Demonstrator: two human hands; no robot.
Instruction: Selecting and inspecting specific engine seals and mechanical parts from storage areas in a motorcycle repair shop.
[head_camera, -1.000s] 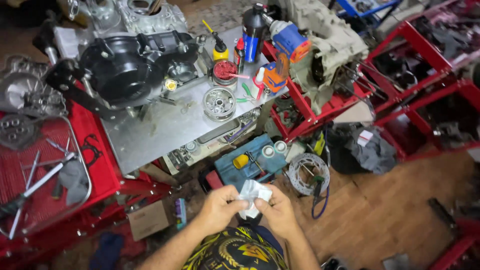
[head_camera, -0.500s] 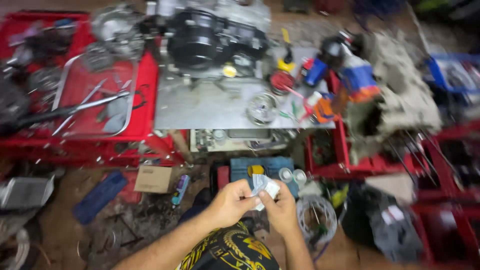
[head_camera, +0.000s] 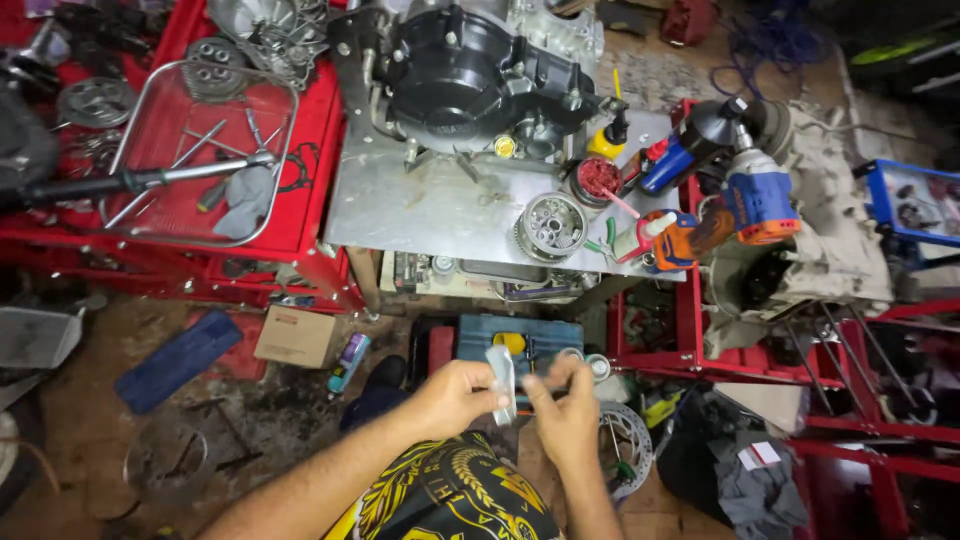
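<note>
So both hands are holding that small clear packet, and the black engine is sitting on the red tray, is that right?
Not quite. Both hands, left and right, do hold the small clear packet, but the black engine sits on the metal table, not on the red tray, which lies beside it. The head view shows this.

The small pale packet (head_camera: 503, 382) is partly hidden by both hands' fingers.

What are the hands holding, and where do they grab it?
Both hands, left hand and right hand, hold a small flat silvery-white packet. The left pinches its lower edge; the right touches its side.
</note>
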